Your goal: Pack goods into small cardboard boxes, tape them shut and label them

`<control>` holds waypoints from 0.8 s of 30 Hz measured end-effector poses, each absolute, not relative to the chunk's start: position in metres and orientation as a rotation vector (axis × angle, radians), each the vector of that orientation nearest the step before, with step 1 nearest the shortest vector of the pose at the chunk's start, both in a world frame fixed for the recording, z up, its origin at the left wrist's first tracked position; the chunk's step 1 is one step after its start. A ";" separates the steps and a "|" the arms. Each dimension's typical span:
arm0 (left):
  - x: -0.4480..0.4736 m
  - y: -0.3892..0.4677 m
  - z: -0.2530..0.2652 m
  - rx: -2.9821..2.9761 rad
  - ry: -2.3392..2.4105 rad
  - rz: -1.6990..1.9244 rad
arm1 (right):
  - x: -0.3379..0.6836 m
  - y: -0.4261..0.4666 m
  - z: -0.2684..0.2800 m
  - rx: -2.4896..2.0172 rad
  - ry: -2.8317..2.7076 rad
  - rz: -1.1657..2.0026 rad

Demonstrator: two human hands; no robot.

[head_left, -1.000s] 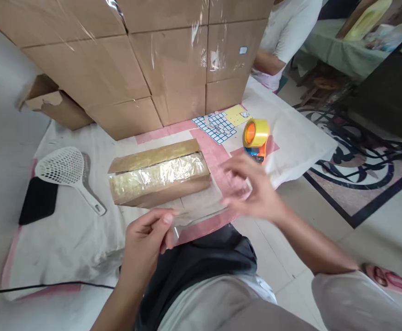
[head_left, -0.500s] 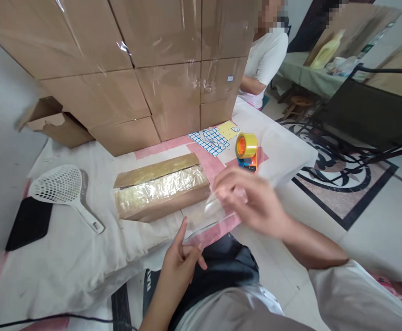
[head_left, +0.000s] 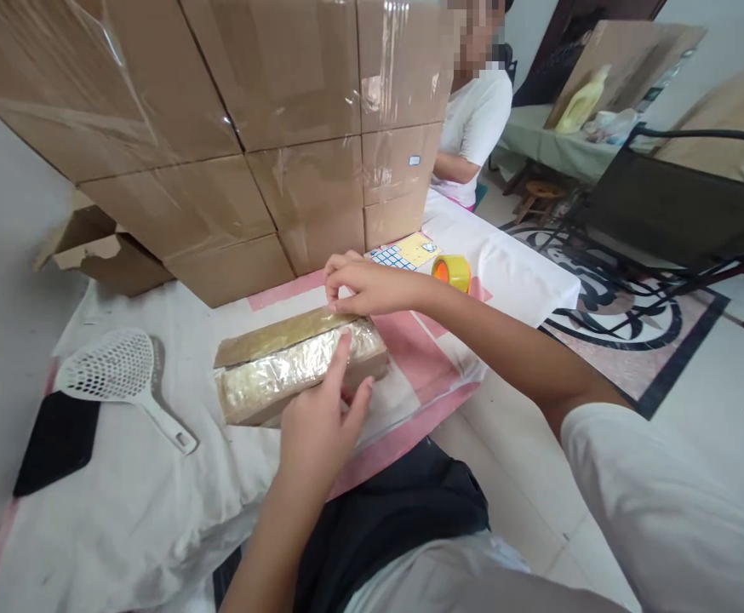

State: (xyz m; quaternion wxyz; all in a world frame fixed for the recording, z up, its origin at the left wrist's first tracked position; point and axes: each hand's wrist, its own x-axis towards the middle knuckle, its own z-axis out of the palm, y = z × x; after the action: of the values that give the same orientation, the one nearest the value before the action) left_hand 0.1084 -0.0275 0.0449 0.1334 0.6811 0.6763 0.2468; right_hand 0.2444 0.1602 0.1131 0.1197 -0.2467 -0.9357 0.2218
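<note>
A long cardboard box (head_left: 283, 366) lies on the table, its top covered with shiny, wrinkled clear packing tape (head_left: 276, 370). Over its near right side is my left hand (head_left: 321, 417), index finger stretched onto the taped top and thumb spread. My right hand (head_left: 363, 288) reaches across to the far right top edge of the box, fingers curled and thumb pressed in; whatever lies between them is hidden. Behind my right forearm shows a tape dispenser with a yellow roll (head_left: 452, 272), partly covered.
Stacked cardboard boxes (head_left: 301, 196) wall off the back. On the left are a white slotted scoop (head_left: 113, 366), a black flat object (head_left: 56, 447) and an opened carton (head_left: 110, 255). Another person in a white shirt (head_left: 483, 119) sits beyond; a black chair (head_left: 684, 213) stands right.
My right hand has moved left from beside the box, where it held a strip of clear tape, to the box's far edge. My left hand has risen onto the box top.
</note>
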 end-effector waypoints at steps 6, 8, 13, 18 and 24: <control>0.121 -0.017 0.035 1.956 2.078 0.312 | 0.245 0.177 0.083 -1.056 -2.590 0.276; 0.121 -0.022 0.030 1.918 2.055 0.374 | 0.255 0.205 0.073 -1.202 -2.378 0.036; 0.120 -0.027 0.022 1.847 1.965 0.561 | 0.316 0.298 0.061 -1.704 -2.064 -0.051; 0.120 -0.029 0.011 1.884 1.899 0.747 | 0.401 0.347 0.054 -1.870 -2.157 0.187; 0.122 -0.028 -0.008 1.979 1.876 0.920 | 0.454 0.373 0.006 -1.819 -2.273 0.256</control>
State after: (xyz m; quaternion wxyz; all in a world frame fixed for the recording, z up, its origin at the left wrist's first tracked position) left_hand 0.1221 -0.0276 -0.0076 0.1315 0.6817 0.6462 0.3168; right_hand 0.4541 0.3734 0.0058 0.1092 -0.6186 -0.7732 0.0872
